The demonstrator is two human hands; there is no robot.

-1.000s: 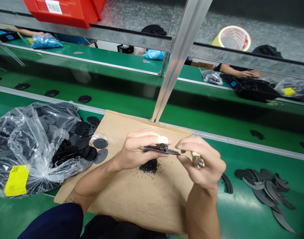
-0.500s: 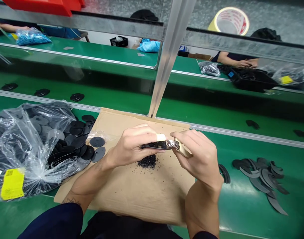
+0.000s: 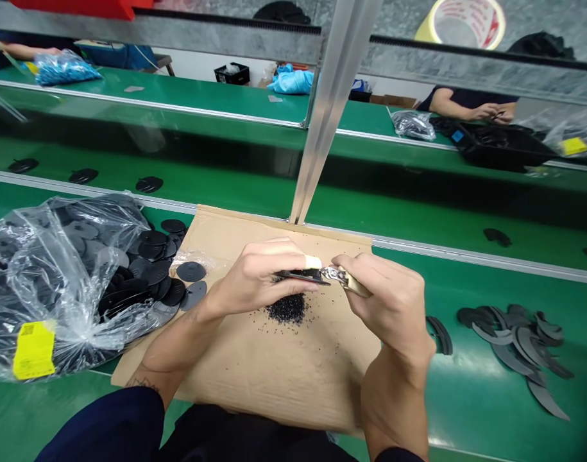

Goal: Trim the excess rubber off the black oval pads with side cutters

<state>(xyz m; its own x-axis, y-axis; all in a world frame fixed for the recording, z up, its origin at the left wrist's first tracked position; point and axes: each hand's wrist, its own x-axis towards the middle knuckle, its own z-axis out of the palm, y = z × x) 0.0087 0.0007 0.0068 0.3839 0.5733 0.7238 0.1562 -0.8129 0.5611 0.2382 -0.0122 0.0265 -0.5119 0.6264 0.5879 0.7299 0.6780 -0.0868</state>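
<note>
My left hand [image 3: 262, 273], with a pale wrap on one fingertip, is closed on a black plastic part [image 3: 303, 276]. My right hand [image 3: 387, 292] grips nippers [image 3: 339, 274] with light handles. Their metal jaws meet the right end of the black part; whether they are closed on it I cannot tell. Below the hands lies a heap of small black clippings [image 3: 287, 309] on brown paper [image 3: 274, 378]. Left of it are loose black discs [image 3: 153, 273], some spilling from a clear plastic bag [image 3: 76, 321].
Curved black pieces [image 3: 519, 346] lie on the green table [image 3: 471, 404] at right. A metal post [image 3: 317, 135] rises behind the paper. A tape roll [image 3: 466, 25] sits on the shelf above. Across the partition, a co-worker's hands [image 3: 495, 113] are near a black tray [image 3: 505, 147].
The black part has tilted in my left hand, its right end lower. The nippers have shifted slightly along its end. The whole view has moved slightly.
</note>
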